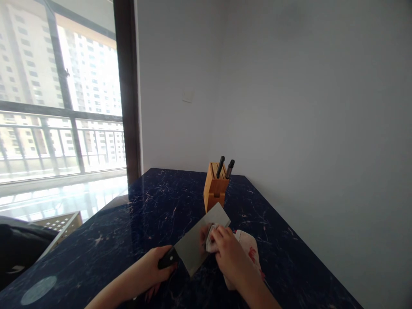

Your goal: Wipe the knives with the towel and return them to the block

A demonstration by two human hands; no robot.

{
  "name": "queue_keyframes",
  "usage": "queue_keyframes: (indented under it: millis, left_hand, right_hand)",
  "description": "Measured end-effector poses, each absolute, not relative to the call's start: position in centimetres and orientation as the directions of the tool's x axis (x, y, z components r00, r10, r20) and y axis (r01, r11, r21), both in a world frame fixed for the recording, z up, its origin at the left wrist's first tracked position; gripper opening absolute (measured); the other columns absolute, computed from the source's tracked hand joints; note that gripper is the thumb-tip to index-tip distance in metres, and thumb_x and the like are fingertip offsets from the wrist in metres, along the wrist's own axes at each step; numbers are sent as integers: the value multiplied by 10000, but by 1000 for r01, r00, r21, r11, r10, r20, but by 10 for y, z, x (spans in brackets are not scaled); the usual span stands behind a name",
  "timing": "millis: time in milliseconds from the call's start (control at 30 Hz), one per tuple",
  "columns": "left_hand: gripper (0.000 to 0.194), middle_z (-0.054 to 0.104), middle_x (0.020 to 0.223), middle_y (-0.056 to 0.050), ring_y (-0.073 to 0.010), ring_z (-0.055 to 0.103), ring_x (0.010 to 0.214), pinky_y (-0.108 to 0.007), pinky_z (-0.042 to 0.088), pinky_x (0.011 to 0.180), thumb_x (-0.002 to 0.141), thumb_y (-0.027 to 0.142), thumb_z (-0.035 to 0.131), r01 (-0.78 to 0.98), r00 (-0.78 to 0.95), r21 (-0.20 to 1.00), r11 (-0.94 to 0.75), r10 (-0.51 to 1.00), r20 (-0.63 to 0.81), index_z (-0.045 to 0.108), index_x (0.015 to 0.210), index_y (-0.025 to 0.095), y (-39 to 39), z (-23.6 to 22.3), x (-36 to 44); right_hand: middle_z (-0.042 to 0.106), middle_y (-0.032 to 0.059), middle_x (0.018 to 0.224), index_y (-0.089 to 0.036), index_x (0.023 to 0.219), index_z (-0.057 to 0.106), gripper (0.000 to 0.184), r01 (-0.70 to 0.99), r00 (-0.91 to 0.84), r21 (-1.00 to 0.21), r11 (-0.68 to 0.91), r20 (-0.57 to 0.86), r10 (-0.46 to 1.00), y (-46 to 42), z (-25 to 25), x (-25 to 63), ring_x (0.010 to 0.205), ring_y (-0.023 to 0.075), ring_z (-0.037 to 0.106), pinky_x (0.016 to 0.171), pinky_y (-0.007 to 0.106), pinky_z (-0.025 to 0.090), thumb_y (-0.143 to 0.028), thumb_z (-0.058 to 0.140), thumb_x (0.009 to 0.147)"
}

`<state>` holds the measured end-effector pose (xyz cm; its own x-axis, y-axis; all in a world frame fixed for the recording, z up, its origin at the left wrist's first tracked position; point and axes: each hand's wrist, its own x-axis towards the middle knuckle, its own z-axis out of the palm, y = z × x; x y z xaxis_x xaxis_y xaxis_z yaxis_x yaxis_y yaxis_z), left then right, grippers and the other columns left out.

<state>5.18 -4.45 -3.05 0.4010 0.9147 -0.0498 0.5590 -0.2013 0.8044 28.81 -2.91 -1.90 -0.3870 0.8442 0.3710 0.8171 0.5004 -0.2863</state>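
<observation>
My left hand (153, 267) is closed round the black handle of a broad steel cleaver (201, 239), whose flat blade tilts up toward the wall. My right hand (232, 256) is closed on a white cloth with red marks (249, 249), pressing a bunched part of it against the blade's right side. The rest of the cloth trails down onto the dark blue marble tabletop (154, 210) under my right wrist.
A wooden knife block (215, 189) with two black-handled knives stands just beyond the cleaver, near the grey wall. A large window with a railing fills the left. A dark object and a perforated panel (59, 225) lie off the table's left edge.
</observation>
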Motion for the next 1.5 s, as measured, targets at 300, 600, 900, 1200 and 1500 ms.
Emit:
queue_keyframes:
  millis: [300, 600, 900, 1200, 1500]
  left_hand:
    - [219, 605, 672, 21, -137, 563, 612, -207, 422, 587, 768, 335, 439, 592, 393, 772, -231, 919, -27, 578, 830, 178, -46, -33, 52]
    - [233, 601, 711, 17, -128, 538, 634, -184, 389, 544, 761, 340, 453, 595, 395, 770, -231, 918, -29, 574, 846, 160, -49, -33, 57]
    - [199, 584, 583, 37, -125, 548, 472, -186, 376, 413, 732, 324, 456, 590, 380, 802, -97, 909, -170, 553, 828, 178, -48, -39, 65]
    - [188, 616, 610, 16, -133, 567, 495, -195, 400, 428, 714, 290, 450, 575, 384, 808, -128, 914, -129, 558, 791, 157, -45, -40, 66]
    - [182, 625, 669, 17, -127, 569, 604, -182, 403, 527, 710, 283, 471, 608, 377, 767, -206, 925, -51, 585, 768, 153, -43, -44, 62]
  right_hand:
    - [513, 94, 1024, -172, 983, 506, 439, 821, -113, -401, 406, 583, 805, -1, -32, 316, 986, 232, 492, 856, 394, 426, 21, 370, 613]
    - [509, 65, 971, -189, 941, 499, 278, 774, -103, -395, 496, 694, 713, 6, -25, 312, 948, 199, 482, 852, 385, 418, -45, 371, 740]
    - [518, 64, 1017, -195, 1055, 503, 335, 762, -274, -343, 550, 597, 753, 1, -29, 294, 985, 201, 476, 869, 355, 408, -46, 371, 785]
    - [541, 47, 1098, -194, 1128, 493, 424, 664, -492, -318, 677, 495, 716, -49, -27, 249, 1054, 185, 439, 972, 351, 317, -32, 404, 747]
    - [560, 39, 936, -196, 845, 550, 296, 734, -414, -366, 572, 428, 804, -52, -29, 237, 900, 195, 479, 813, 321, 396, 11, 419, 678]
